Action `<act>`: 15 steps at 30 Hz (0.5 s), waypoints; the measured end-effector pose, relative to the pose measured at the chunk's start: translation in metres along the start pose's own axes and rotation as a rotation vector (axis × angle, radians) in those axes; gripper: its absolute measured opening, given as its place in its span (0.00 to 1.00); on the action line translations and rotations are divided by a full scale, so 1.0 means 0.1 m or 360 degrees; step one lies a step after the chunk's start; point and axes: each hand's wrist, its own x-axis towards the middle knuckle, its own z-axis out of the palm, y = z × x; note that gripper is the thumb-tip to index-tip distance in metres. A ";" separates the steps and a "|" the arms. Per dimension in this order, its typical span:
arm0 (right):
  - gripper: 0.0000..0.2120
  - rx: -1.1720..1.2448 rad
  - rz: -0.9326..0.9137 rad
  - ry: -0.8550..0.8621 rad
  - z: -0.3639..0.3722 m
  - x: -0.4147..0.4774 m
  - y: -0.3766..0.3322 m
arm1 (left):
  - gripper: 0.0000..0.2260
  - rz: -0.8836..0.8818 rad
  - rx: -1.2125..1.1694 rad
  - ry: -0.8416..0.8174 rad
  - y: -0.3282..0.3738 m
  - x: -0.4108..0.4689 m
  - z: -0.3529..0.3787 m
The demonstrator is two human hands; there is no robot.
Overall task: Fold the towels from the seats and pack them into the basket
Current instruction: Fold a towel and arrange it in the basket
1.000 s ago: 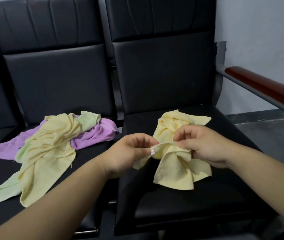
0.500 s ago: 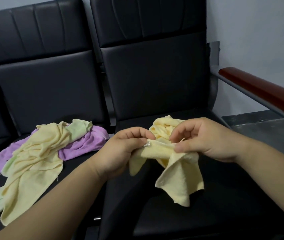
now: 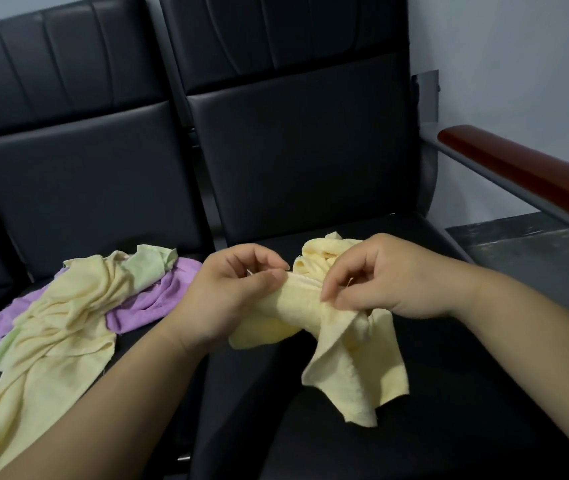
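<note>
Raised higher than before, the yellow towel (image 3: 352,358) hangs from left hand (image 3: 227,299) and right hand (image 3: 390,278), both pinching its edge to spread it.

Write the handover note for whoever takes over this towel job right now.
Left hand: pinches the top edge of the held yellow towel.
Right hand: pinches the same edge.
That towel hangs bunched over the right seat.
On the left seat, crumpled: second yellow towel, green towel, purple towel.
Done: nothing folded in view.
Left: fold all four, pack them; basket not in view.
</note>
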 end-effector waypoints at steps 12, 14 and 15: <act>0.16 -0.0099 0.0335 0.0364 -0.01 0.08 0.12 | 0.04 0.0043 0.0507 -0.0369 0.01 -0.05 -0.15; 0.17 0.0161 0.0343 0.0393 0.04 0.11 0.11 | 0.05 -0.0022 0.0484 -0.0302 0.00 -0.06 -0.13; 0.17 0.0269 0.0342 0.0379 0.06 0.12 0.11 | 0.06 -0.0047 0.0477 -0.0229 -0.02 -0.06 -0.13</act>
